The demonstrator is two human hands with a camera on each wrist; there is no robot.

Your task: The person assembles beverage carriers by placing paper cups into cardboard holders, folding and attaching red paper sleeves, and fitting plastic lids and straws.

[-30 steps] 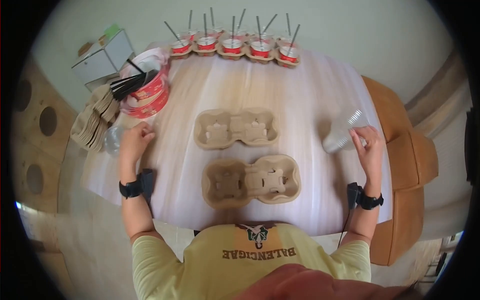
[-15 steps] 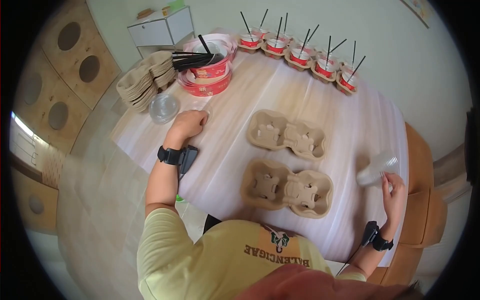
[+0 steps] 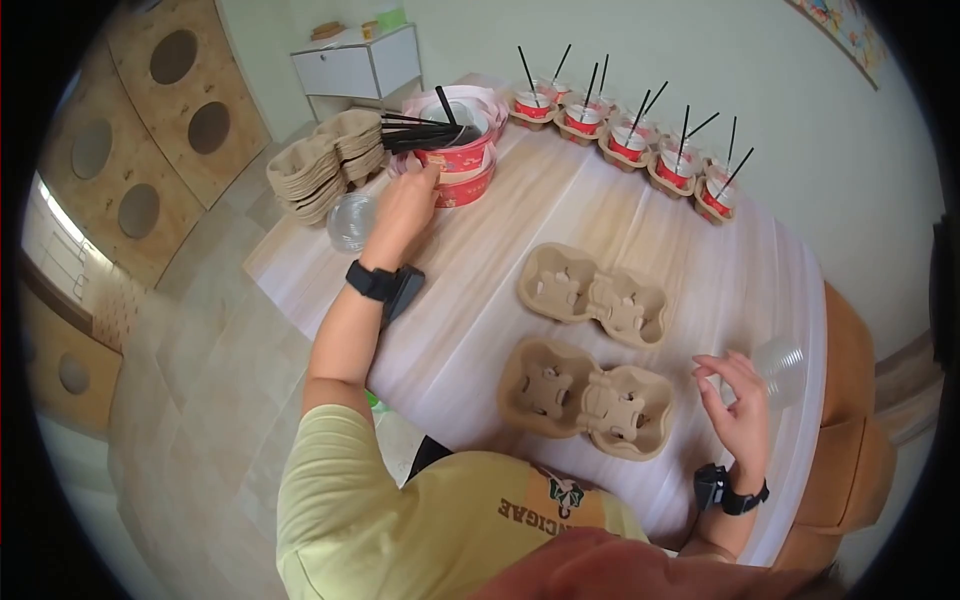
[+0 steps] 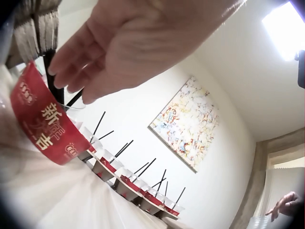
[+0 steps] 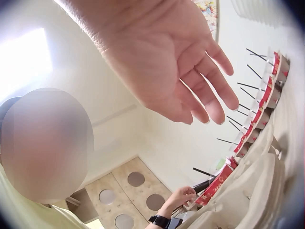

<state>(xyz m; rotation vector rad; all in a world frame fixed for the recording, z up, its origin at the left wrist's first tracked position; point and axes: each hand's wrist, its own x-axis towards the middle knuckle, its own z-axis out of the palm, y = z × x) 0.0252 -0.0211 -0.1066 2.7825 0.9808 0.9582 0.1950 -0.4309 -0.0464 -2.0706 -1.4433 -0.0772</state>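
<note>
The left hand (image 3: 402, 208) reaches over the near side of the red paper buckets (image 3: 466, 172), beside a bundle of black straws (image 3: 420, 134). In the left wrist view, the hand (image 4: 126, 52) has loosely bent fingers with nothing between them, above a red bucket (image 4: 45, 117). Clear round lids (image 3: 351, 222) lie beside the left wrist. The right hand (image 3: 738, 405) hovers with spread fingers just left of a lying stack of clear cups (image 3: 779, 372); its palm (image 5: 162, 62) is bare in the right wrist view. Two carton cup carriers (image 3: 595, 295) (image 3: 586, 399) lie between the hands.
Along the table's far edge stand several red-banded cups (image 3: 629, 141) with straws in carton carriers. Stacked carriers (image 3: 306, 180) sit at the left edge. A white cabinet (image 3: 358, 66) stands behind, and a brown seat (image 3: 845, 440) is at the right.
The left hand has moved forward from beside the clear lids to the red buckets. The right hand has come off the cup stack and shifted left, its fingers spreading. The head view has turned left.
</note>
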